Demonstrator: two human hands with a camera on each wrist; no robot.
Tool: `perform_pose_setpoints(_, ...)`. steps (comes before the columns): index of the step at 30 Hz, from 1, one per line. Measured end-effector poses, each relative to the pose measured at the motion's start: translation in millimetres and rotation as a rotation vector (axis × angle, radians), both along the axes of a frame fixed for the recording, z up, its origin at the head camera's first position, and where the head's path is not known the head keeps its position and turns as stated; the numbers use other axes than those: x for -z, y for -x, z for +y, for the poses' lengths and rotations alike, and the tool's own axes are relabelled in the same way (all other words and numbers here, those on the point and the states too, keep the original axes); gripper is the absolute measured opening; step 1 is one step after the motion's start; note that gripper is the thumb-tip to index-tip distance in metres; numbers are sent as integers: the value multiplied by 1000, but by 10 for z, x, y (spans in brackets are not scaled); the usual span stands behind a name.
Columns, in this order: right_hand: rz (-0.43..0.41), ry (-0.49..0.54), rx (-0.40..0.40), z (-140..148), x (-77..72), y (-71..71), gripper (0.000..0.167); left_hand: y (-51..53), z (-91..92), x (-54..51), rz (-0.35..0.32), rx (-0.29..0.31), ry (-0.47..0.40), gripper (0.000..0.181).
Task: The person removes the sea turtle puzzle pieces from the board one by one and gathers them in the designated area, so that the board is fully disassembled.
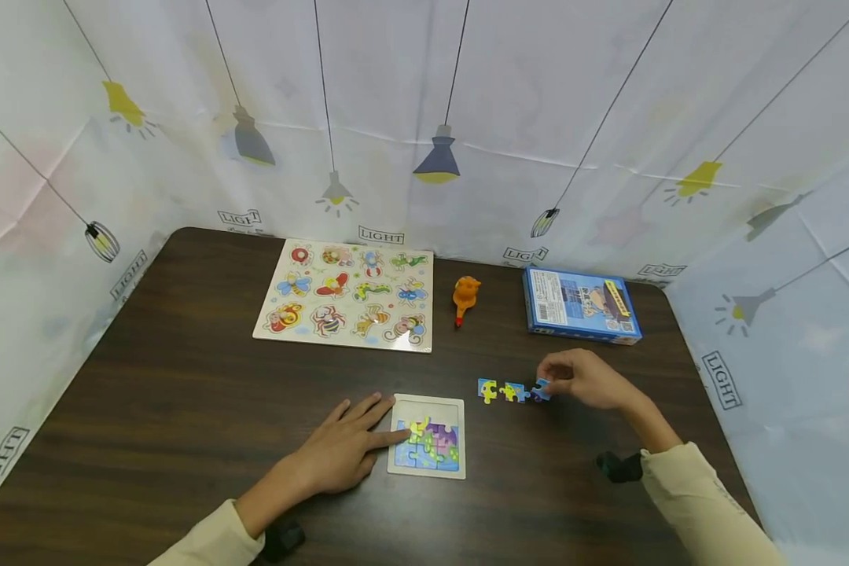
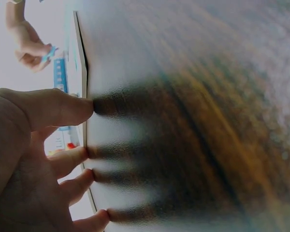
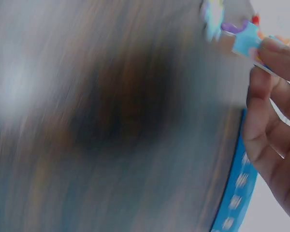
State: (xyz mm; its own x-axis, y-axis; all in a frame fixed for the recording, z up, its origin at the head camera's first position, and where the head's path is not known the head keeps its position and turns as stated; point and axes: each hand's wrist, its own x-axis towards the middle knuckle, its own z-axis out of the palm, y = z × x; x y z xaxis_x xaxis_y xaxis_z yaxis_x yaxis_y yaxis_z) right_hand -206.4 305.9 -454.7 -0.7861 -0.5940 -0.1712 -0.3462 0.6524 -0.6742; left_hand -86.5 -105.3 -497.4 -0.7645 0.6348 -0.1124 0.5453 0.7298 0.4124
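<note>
Three loose pieces, going by the row near the right hand, seem to be the ones still out of the tray, which lies just right of the left hand. Two rest on the counter between the hands; the third is pinched between the right hand's thumb and fingers. The left hand lies palm down with its fingers spread, gripping nothing, one fingertip at the joined pieces in the tray.

The step in hand looks like handling a loose piece while the left hand steadies the tray. What is called for next, I judge, is turning the held piece to suit and carrying it leftward to the uncovered strip on the tray's far side, where tabs stick up; forcing a wrong fit could disturb the joined part.

As for writing, "LIGHT" repeats on the cloth beyond both hands, beside printed lamps. The blue box beyond the right hand bears fine print, a barcode and a yellow strip, too small to read. I can make out no brand. The right sleeve carries small marks, also illegible.
</note>
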Motion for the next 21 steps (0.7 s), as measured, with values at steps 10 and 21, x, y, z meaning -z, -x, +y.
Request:
perform_pose_setpoints(10, 88, -89, 13, 40, 136, -15, 7, 0, -6, -14, -4, 0, -1, 53)
perform_pose_setpoints(21, 194, -137, 14, -14, 202, -17, 13, 0, 0, 5, -2, -5, 5, 52)
